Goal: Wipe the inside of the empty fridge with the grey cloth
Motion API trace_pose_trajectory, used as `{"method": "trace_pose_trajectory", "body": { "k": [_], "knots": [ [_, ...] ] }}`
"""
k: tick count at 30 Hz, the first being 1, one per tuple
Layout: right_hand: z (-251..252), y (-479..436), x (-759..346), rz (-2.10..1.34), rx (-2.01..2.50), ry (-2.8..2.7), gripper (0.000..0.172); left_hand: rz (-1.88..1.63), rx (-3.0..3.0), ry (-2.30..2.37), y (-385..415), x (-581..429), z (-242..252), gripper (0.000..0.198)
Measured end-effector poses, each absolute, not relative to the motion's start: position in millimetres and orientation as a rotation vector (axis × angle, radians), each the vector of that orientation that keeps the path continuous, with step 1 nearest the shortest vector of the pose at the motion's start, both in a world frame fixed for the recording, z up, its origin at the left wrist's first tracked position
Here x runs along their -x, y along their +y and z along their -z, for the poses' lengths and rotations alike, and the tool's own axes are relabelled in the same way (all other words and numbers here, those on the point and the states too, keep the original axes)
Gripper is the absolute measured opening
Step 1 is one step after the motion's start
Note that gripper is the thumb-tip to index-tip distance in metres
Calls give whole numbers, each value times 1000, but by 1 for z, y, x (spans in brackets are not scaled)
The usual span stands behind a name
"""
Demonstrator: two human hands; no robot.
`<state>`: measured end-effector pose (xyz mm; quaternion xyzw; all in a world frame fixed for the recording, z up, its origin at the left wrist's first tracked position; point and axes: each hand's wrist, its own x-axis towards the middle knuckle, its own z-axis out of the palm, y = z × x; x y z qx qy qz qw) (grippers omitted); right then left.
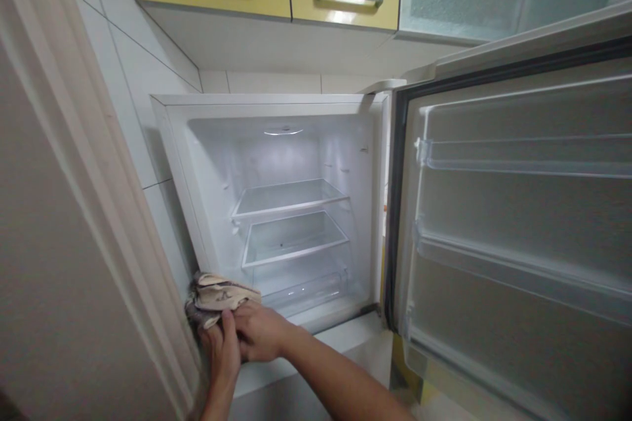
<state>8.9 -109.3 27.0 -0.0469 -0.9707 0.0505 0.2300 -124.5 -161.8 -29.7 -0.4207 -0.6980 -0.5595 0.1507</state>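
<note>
At the lower left front corner of the open white refrigerator (276, 100), both bare hands grip a bunched beige-and-grey fabric cloth (222, 295): the left hand (220, 347) clamps it under the thumb, the right hand (261, 331) closes on its lower edge, fingertips hidden. A compact fold and even pressure probably suit the refrigerator's narrow front frame (186, 191) best.

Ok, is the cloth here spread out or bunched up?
Bunched up: the cloth shows overlapping folds in a compact wad at the left hand and right hand, with no flat, spread expanse visible.
</note>
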Motion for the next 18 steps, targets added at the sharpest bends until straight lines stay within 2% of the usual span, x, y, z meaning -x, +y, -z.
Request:
{"method": "trace_pose_trajectory", "body": {
  "k": [4, 6, 9, 13, 16, 18],
  "knots": [
    [20, -113, -63, -218, 812, -2413, 18, 1477, 1264, -1935, -160, 123, -9, 74],
    [38, -107, -85, -212, 1086, -2316, 20, 1453, 1159, -1985, -155, 121, -26, 82],
    [46, -92, -97, -187, 1257, -2287, 27, 1498, 935, -2052, -146, 118, -31, 95],
    [43, -80, -87, -192, 1303, -2268, 27, 1424, 987, -2007, -146, 114, 2, 102],
    [46, -81, -80, -204, 1331, -2227, 27, 1318, 1066, -2039, -156, 112, 40, 97],
    [53, -83, -83, -214, 1292, -2222, 34, 1252, 1106, -2067, -164, 111, 64, 94]
  ]
}}
